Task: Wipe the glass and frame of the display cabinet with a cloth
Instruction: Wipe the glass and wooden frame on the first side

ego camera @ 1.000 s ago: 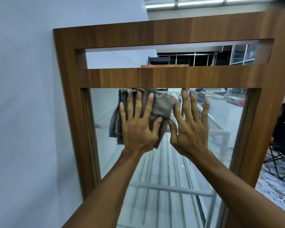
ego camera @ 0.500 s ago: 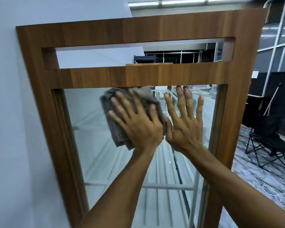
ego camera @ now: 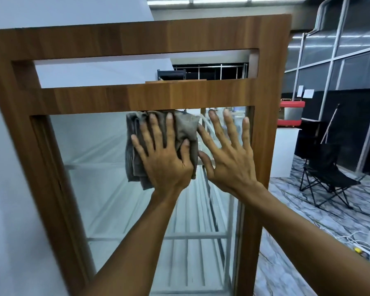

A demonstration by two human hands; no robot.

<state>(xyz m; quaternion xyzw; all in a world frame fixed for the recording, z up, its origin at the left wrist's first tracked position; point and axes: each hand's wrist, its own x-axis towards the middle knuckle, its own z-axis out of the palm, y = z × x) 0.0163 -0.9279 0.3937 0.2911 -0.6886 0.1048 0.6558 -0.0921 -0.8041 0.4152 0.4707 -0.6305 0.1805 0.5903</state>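
The display cabinet has a brown wooden frame (ego camera: 137, 96) around a tall glass pane (ego camera: 98, 178). A crumpled grey cloth (ego camera: 185, 127) is pressed against the top of the glass, just under the frame's crossbar. My left hand (ego camera: 166, 161) lies flat on the cloth with fingers spread, holding it to the pane. My right hand (ego camera: 231, 159) rests beside it, open and flat on the bare glass near the right upright of the frame, holding nothing. White shelves show through the glass.
A white wall (ego camera: 11, 210) stands close on the left of the cabinet. To the right are a black folding chair (ego camera: 327, 174), a red and grey box (ego camera: 291, 113), and white cables with a power strip (ego camera: 363, 248) on the patterned floor.
Both hands and the cloth have slid to the right along the top of the glass. My view has turned right, so more of the room beside the cabinet shows.
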